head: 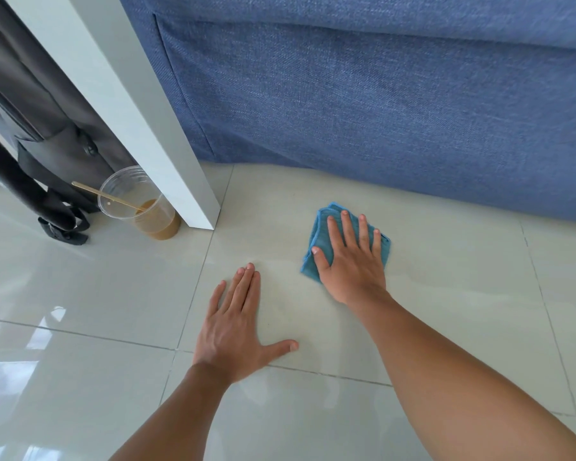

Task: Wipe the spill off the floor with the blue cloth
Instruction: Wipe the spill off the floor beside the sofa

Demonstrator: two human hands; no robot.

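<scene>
A folded blue cloth (326,227) lies flat on the pale tiled floor (113,294), just in front of the sofa. My right hand (353,261) presses down on it, fingers spread over its top, covering most of it. My left hand (236,327) rests palm-down on the bare tile to the left of the cloth, fingers together and thumb out, holding nothing. No coloured spill shows on the floor; faint damp streaks (446,287) gleam to the right of the cloth.
A blue fabric sofa (379,94) fills the back. A white table leg (167,154) stands at the left, with a clear plastic cup (140,204) of brown drink and a wooden stirrer beside it. A dark bag (47,144) with straps lies further left.
</scene>
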